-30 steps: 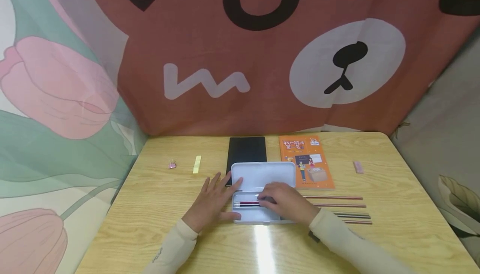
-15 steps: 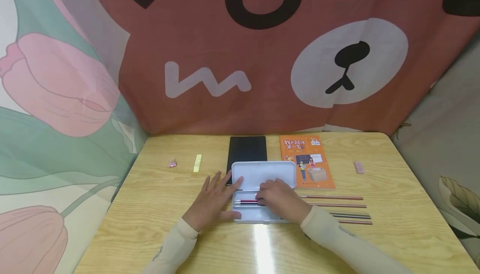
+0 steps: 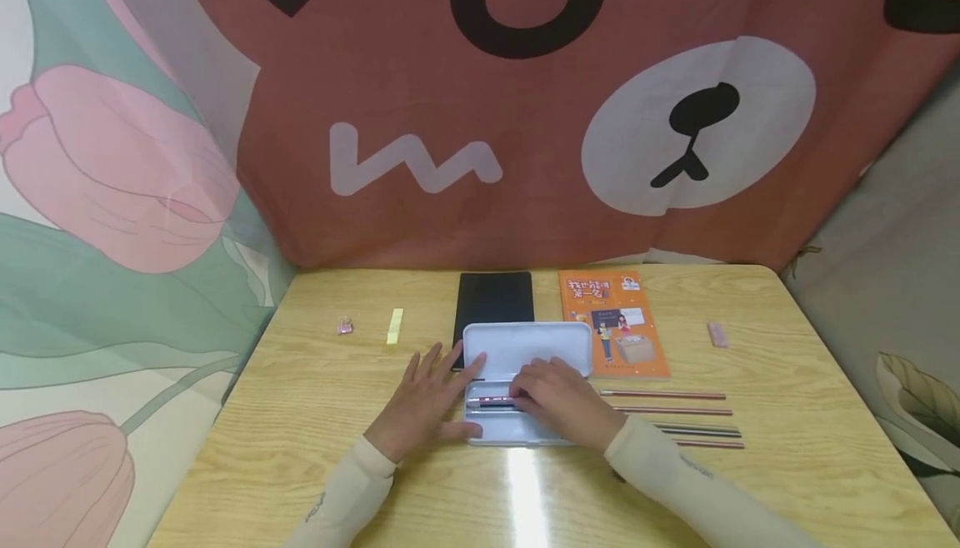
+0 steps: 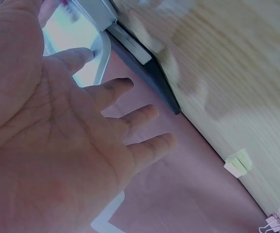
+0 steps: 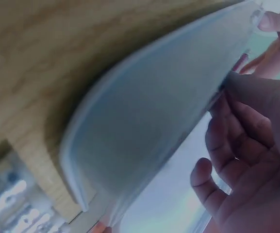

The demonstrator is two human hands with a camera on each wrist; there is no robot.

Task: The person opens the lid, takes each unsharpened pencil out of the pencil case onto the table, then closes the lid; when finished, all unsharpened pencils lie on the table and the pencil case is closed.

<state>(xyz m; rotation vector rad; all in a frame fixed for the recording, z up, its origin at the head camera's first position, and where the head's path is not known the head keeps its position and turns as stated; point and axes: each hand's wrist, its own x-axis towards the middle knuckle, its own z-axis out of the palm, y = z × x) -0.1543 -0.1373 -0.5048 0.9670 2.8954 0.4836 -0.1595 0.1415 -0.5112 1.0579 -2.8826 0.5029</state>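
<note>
A white pencil case (image 3: 527, 351) lies unfolded on the table, its lid leaning back. Pencils (image 3: 491, 402), red and dark, lie along its rear compartment. My right hand (image 3: 566, 402) reaches into the case and pinches the pencils between thumb and fingers; their far ends are hidden beneath it. In the right wrist view the right thumb (image 5: 249, 90) meets the fingers at a dark pencil edge. At the case's left end my left hand (image 3: 422, 405) is spread, its thumb on the front tray and its index finger against the lid.
Several pencils (image 3: 697, 430) lie in a row to the right. Behind the case are a black notebook (image 3: 495, 298) and an orange book (image 3: 626, 340). A pink eraser (image 3: 717, 335) sits far right; yellow sticky notes (image 3: 394, 326) and a pink binder clip (image 3: 344, 326) lie left.
My right hand has shifted slightly left along the case, and the pencils under it have turned a little. The left hand has stayed in place.
</note>
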